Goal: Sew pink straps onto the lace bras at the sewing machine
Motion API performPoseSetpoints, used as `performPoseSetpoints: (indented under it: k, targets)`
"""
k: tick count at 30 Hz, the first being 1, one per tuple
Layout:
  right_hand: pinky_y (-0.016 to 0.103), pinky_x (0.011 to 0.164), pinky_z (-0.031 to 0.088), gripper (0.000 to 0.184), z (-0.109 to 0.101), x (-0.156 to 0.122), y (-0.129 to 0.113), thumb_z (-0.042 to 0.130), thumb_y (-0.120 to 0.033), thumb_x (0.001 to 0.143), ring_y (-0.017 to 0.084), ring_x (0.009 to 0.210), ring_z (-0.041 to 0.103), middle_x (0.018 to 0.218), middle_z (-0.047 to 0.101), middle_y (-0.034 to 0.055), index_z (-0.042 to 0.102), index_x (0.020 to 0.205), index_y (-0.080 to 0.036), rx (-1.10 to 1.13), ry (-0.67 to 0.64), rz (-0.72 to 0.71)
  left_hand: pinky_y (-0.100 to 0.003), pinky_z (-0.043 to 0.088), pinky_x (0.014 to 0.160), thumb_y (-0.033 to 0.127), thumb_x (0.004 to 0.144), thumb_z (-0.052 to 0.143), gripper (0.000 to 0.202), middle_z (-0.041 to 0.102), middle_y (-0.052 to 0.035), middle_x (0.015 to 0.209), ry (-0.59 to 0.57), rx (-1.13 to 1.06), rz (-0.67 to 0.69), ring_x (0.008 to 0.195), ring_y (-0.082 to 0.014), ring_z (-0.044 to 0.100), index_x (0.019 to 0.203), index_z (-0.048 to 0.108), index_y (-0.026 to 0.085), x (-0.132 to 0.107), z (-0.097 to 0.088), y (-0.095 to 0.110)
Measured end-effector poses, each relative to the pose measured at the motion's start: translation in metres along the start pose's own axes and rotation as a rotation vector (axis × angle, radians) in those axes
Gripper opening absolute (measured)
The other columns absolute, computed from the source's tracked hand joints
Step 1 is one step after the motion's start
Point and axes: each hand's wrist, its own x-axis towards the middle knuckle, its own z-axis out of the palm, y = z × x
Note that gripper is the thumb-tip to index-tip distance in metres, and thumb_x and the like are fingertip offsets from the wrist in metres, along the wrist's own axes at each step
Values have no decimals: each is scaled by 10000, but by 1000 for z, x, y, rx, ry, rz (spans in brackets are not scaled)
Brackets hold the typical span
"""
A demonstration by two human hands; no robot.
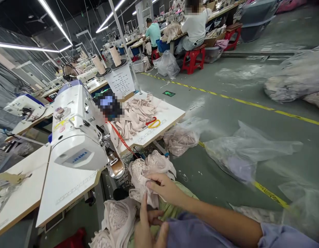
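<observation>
A pale beige lace bra (152, 165) lies over my lap, its moulded cups toward the sewing machine. My right hand (163, 187) pinches the edge of its fabric between thumb and fingers. Just below, my left hand (149, 225) has its index finger stretched up against the hanging fabric, thumb apart and the other fingers partly bent; nothing shows gripped in it. More beige lace bras (116, 218) hang in a bunch to the left of my left hand. A white JUKI sewing machine (78, 137) stands at the left, its narrow arm end near the bra.
Cut beige fabric strips (136, 112) and yellow-and-red scissors (153, 123) lie on the machine table (172, 112). Thread cones (115, 57) stand behind. Plastic bags (234, 151) lie on the floor at right. Co-workers (195, 27) sit at machines farther back.
</observation>
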Motion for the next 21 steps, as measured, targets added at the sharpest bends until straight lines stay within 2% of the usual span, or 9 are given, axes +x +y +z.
performPoseSetpoints:
  k: [2, 5, 8, 10, 13, 16, 17, 19, 21]
  targets:
    - [299, 752, 421, 248, -7, -11, -10, 557, -366, 916, 182, 791, 531, 807, 584, 28, 651, 791, -173, -12, -44, -2, -305, 592, 779, 468, 938, 480, 725, 750, -96, 979, -28, -56, -62, 800, -196, 735, 1531, 197, 161, -10, -11, 5]
    - [277, 707, 407, 246, -13, -26, -23, 562, -365, 904, 163, 748, 514, 815, 596, 26, 675, 829, -161, -21, -97, 22, -280, 586, 741, 481, 933, 505, 549, 730, -91, 1006, 88, -29, -121, 887, -198, 710, 1401, 448, 199, -21, -33, 15]
    - [259, 665, 388, 226, -17, -42, -29, 569, -346, 883, 150, 720, 501, 783, 589, 14, 682, 844, -154, -36, -129, 33, -299, 574, 820, 428, 940, 535, 388, 719, -89, 1068, 220, 49, -9, 962, -201, 692, 1267, 575, 223, -28, -51, 26]
    - [251, 637, 373, 219, -19, -52, -31, 565, -332, 881, 141, 695, 488, 763, 576, 7, 681, 837, -151, -77, -170, 32, -321, 559, 884, 380, 946, 539, 330, 699, -84, 1146, 253, 135, 110, 1029, -205, 673, 1244, 590, 245, -29, -57, 34]
    - [249, 629, 371, 221, -21, -64, -35, 555, -319, 888, 138, 691, 495, 770, 582, 6, 686, 844, -147, -142, -228, 8, -370, 474, 1050, 307, 973, 490, 421, 545, -84, 1416, 189, 238, 267, 1299, -218, 523, 1393, 467, 280, -27, -59, 48]
    - [259, 686, 406, 209, -22, -74, -42, 545, -296, 901, 154, 752, 546, 800, 622, 11, 692, 860, -154, -203, -277, -58, -421, 320, 1183, 252, 986, 450, 556, 386, -77, 1555, 13, 287, 366, 1450, -208, 331, 1512, 271, 291, -23, -59, 60]
    - [265, 719, 417, 198, -22, -77, -44, 543, -278, 902, 160, 780, 564, 807, 636, 13, 692, 853, -157, -235, -292, -90, -431, 302, 1191, 240, 983, 454, 571, 415, -79, 1535, -38, 306, 389, 1440, -203, 346, 1515, 252, 290, -22, -59, 63]
    - [278, 767, 431, 181, -24, -81, -48, 541, -237, 899, 166, 816, 587, 823, 659, 18, 695, 841, -163, -312, -314, -154, -429, 347, 1158, 232, 960, 500, 529, 549, -82, 1406, -80, 353, 438, 1342, -201, 470, 1460, 332, 273, -20, -60, 68]
    - [276, 761, 440, 169, -25, -84, -48, 536, -194, 892, 161, 807, 598, 821, 672, 20, 698, 854, -169, -387, -330, -230, -340, 491, 975, 215, 930, 553, 333, 667, -63, 1134, -51, 422, 506, 1083, -176, 616, 1259, 503, 229, -20, -62, 69]
